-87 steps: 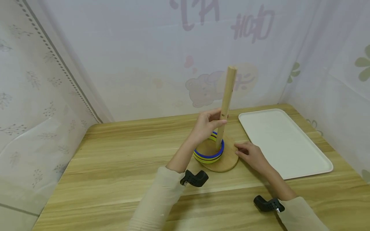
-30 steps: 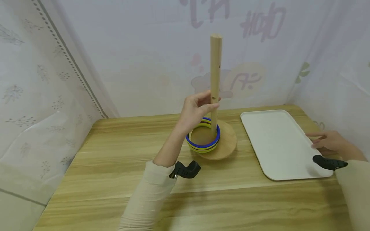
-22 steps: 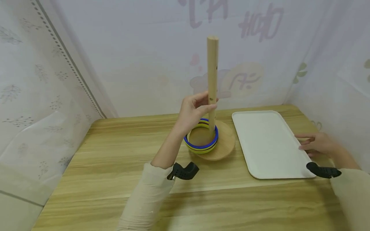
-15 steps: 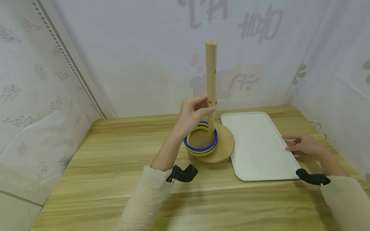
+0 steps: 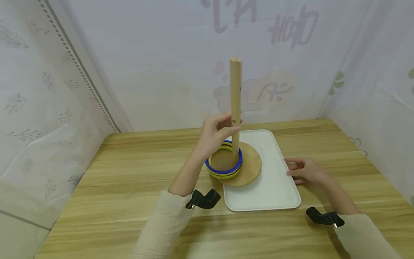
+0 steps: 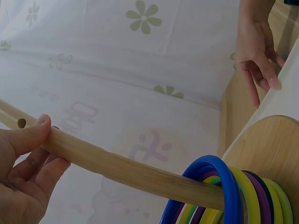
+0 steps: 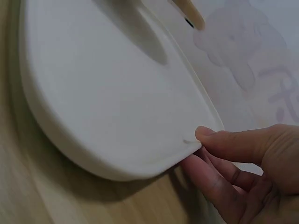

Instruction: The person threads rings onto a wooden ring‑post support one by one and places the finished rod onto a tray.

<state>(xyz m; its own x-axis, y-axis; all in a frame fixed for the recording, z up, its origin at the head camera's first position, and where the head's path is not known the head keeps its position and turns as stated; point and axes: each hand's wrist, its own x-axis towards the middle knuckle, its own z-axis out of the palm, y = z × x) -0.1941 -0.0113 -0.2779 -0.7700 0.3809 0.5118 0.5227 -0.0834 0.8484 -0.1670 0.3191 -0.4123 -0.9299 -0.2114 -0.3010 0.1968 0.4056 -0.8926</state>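
Observation:
My left hand [image 5: 211,136] grips the upright wooden post [image 5: 235,90] of a ring stand between thumb and fingers. A stack of coloured rings [image 6: 232,196], blue on top with yellow, purple and green below, hangs loosely round the post on the round wooden base [image 5: 253,166]. That base overlaps the left part of a white rectangular tray [image 5: 275,190] in the head view. My right hand [image 5: 305,171] pinches the tray's right rim, thumb [image 7: 224,142] on top and fingers underneath, as the right wrist view shows.
Everything is over a wood-grain table [image 5: 129,180]. A pale printed curtain [image 5: 161,72] stands right behind the table's back edge, and similar cloths rise at the left and right sides.
The right hand has left the base, taken the tray's right rim and slid the tray left until it lies under the base. The left hand raised the stand, then lowered it somewhat.

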